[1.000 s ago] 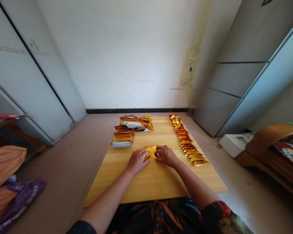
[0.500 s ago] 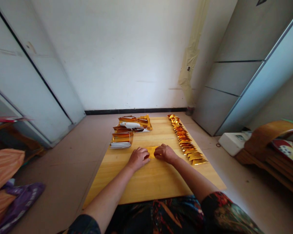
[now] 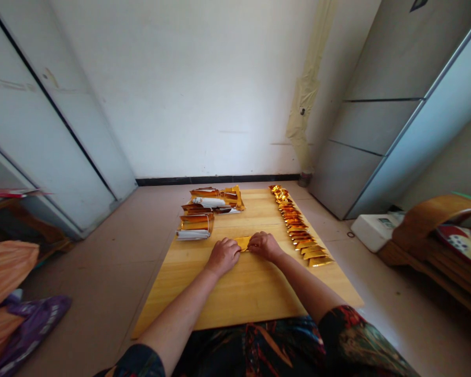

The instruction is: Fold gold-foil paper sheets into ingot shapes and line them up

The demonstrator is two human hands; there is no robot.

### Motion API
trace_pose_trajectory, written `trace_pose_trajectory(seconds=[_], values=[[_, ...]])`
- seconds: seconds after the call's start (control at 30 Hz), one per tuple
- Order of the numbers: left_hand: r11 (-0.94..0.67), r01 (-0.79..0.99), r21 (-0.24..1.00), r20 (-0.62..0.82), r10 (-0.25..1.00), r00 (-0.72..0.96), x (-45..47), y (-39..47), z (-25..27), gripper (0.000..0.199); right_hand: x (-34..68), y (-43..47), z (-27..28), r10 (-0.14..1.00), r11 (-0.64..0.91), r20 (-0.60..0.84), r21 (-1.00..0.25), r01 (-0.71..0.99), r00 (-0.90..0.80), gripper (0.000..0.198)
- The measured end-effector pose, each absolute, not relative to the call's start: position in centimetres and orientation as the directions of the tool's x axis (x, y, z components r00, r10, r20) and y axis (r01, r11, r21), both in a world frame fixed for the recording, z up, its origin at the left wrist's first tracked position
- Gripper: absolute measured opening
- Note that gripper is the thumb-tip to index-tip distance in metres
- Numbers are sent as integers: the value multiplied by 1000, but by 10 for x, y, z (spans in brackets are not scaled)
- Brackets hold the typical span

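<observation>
Hands drawn closer, gold paper [image 3: 244,242] pinched between left hand [image 3: 223,256], right hand [image 3: 262,245]

Premises: a room in a private home, used for handwork at floor level. Evidence: pale tiled floor [image 3: 113,262] with dark skirting along a plain white far wall [image 3: 204,89]; tall grey cabinet [image 3: 380,125] at right; curved wooden furniture with a patterned cushion [image 3: 455,235] at near right; orange and purple plastic bags [image 3: 11,298] at near left. A low light-wood board [image 3: 251,288] carries stacks of gold foil paper [image 3: 198,222].
</observation>
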State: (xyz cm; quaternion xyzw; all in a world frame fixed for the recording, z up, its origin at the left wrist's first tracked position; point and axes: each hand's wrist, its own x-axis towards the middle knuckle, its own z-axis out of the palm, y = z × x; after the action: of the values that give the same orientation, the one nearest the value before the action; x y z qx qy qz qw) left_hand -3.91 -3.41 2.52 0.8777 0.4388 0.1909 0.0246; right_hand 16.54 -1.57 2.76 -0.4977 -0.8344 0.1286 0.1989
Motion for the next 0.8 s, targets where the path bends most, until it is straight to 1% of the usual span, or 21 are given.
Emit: trace_pose_trajectory(seconds=[0.1, 0.17, 0.23, 0.3, 0.4, 0.47, 0.5, 0.57, 0.67, 0.8], values=[[-593, 772, 230, 333, 793, 510, -39, -34, 24, 18, 165, -19, 30, 851, 524, 190, -378, 763, -490, 17], [-590, 764, 262, 339, 797, 499, -40, -34, 23, 17, 166, -23, 30, 844, 535, 195, -350, 769, -499, 18], [-587, 747, 312, 338, 803, 490, -42, -34, 23, 16, 167, -27, 28, 839, 543, 199, -334, 770, -506, 14], [-556, 736, 386, 321, 829, 458, -44, -33, 22, 16, 168, -30, 27, 845, 535, 200, -357, 766, -496, 17], [-444, 747, 495, 261, 896, 360, -46, -29, 20, 16, 169, -32, 27, 897, 440, 175, -444, 780, -406, 19], [-352, 753, 557, 210, 936, 282, -46, -26, 19, 15, 168, -32, 29, 939, 342, 129, -470, 814, -320, 21], [-306, 752, 583, 182, 952, 246, -45, -24, 18, 15, 167, -32, 31, 955, 293, 103, -459, 839, -277, 22], [-224, 753, 618, 132, 975, 181, -42, -21, 18, 16, 163, -31, 33, 978, 208, 67, -396, 894, -198, 23], [-160, 783, 601, 104, 987, 122, -37, -20, 19, 19, 156, -30, 36, 993, 117, 46, -287, 951, -108, 25], [-149, 870, 469, 122, 987, 103, -32, -22, 22, 24, 149, -30, 37, 1000, 9, 11, -223, 975, -6, 26]])
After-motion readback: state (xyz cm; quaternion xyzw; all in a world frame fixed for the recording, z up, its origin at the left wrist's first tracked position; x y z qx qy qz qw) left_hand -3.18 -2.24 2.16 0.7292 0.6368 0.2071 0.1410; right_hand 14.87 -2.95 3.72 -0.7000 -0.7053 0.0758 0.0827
